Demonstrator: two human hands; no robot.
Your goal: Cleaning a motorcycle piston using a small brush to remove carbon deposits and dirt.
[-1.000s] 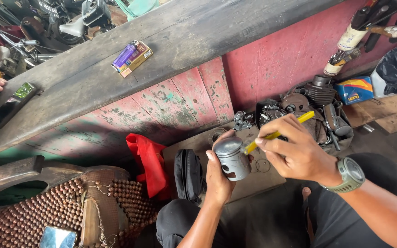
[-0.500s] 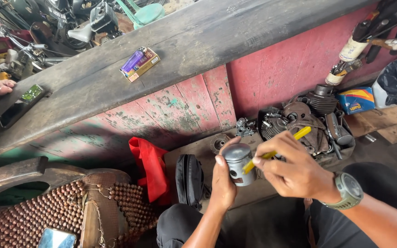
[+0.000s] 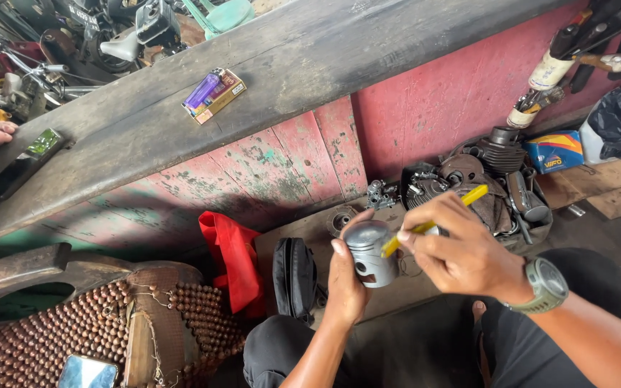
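Observation:
My left hand (image 3: 345,276) grips a grey metal piston (image 3: 370,253), upright, in front of my lap. My right hand (image 3: 461,253), with a green watch on its wrist, pinches a thin yellow-handled tool (image 3: 433,220) whose tip rests on the piston's top edge. Both hands meet at the piston, above a flat brown board on the floor.
A red cloth (image 3: 235,262) and a black pouch (image 3: 294,276) lie left of my hands. Engine parts (image 3: 479,176) are piled against the red wall. A wooden ledge (image 3: 303,57) holds a small box with a purple lighter (image 3: 212,92). A beaded seat cover (image 3: 102,334) is lower left.
The hands stay together on the piston, which now sits a little higher in view. The yellow tool has tilted slightly while working on the piston's top.

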